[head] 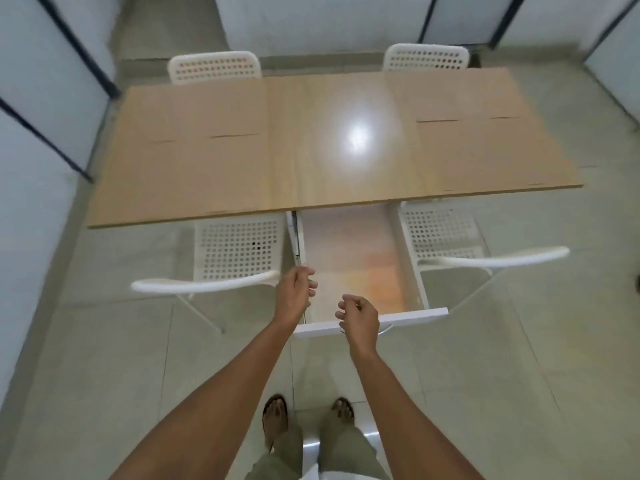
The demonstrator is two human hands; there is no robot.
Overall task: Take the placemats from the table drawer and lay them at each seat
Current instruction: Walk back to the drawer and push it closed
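A white drawer (415, 315) stands pulled out from under the near edge of the wooden table (332, 188); its pale floor shows no placemat, only an orange glow. Tan placemats, close to the table's colour, lie flat on the left part (187, 161) and the right part (478, 147) of the tabletop, their edges showing as thin dark seams. My left hand (296, 289) hovers at the drawer's left wall with loosely curled fingers and nothing in it. My right hand (358, 318) hangs over the drawer's front panel, also with nothing in it.
Four white perforated chairs stand at the table: two at the far side (214, 67) (427, 57) and two at the near side (239, 251) (440, 233), flanking the drawer. Grey partition panels close in both sides. My feet in sandals stand on the tiled floor (104, 341).
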